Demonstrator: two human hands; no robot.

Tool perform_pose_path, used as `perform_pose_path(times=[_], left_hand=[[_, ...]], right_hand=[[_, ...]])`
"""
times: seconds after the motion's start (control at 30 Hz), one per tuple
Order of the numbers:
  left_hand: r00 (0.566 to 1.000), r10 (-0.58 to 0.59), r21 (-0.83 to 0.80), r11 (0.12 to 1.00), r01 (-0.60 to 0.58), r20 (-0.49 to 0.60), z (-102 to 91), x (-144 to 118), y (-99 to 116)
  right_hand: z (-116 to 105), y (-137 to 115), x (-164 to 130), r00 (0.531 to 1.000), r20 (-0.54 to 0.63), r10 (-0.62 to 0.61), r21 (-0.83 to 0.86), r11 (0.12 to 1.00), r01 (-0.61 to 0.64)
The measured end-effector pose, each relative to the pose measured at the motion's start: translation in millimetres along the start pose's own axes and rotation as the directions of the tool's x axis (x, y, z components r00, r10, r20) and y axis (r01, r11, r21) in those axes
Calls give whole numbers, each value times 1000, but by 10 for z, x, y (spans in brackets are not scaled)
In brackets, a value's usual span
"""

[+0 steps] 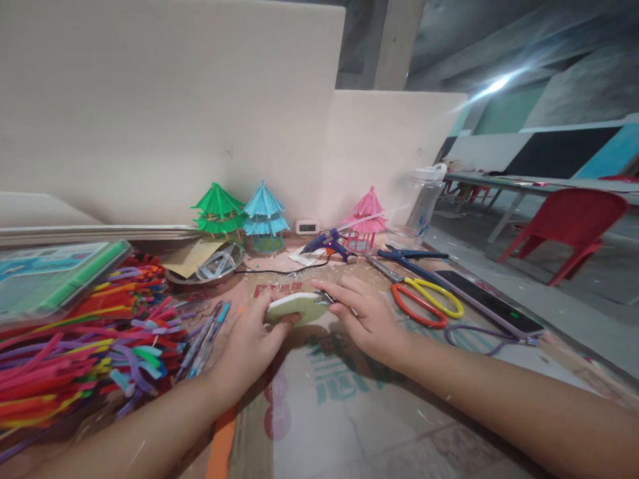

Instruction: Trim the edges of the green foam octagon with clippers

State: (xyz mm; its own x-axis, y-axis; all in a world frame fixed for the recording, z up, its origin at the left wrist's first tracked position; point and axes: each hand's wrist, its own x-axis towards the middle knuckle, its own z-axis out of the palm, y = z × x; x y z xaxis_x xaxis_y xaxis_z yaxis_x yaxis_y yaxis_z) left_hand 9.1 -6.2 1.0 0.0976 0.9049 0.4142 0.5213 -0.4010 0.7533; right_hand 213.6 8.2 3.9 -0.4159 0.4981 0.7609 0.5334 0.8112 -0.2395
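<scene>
Both hands (309, 322) pinching a pale green disc (295, 307) over printed cardboard (349, 399); red lettering unreadable

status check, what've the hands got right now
Left hand grips pale green pad, thumb on its near edge. Right hand rests fingers at pad's right edge. Scissors and glue gun lie close by, apart from both hands.

Surface: worktable covered by printed cardboard sheet (349, 412) | laid on it: heap of coloured pipe cleaners (84, 346); orange-and-yellow-handled scissors (424, 299); blue glue gun (329, 245); dark smartphone (489, 306); round metal dish (210, 269)
</scene>
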Motion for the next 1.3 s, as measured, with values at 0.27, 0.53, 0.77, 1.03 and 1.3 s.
perform_pose_path(times=[0.27, 0.53, 0.77, 1.03, 1.3], left_hand=[[995, 71, 141, 987, -80, 67, -30, -11, 72], [990, 112, 246, 960, -130, 84, -38, -44, 80], [988, 116, 272, 952, -140, 100, -42, -52, 56], [989, 115, 204, 970, -132, 96, -29, -46, 85], [990, 119, 218, 967, -132, 71, -36, -30, 88]], right_hand=[[14, 9, 6, 997, -25, -73, -58, 996, 72], [7, -20, 14, 995, -32, -97, -66, 993, 95], [5, -35, 19, 996, -13, -92, -58, 994, 91], [7, -30, 21, 994, -26, -102, -61, 993, 100], [19, -34, 16, 998, -37, -56, -59, 997, 54]])
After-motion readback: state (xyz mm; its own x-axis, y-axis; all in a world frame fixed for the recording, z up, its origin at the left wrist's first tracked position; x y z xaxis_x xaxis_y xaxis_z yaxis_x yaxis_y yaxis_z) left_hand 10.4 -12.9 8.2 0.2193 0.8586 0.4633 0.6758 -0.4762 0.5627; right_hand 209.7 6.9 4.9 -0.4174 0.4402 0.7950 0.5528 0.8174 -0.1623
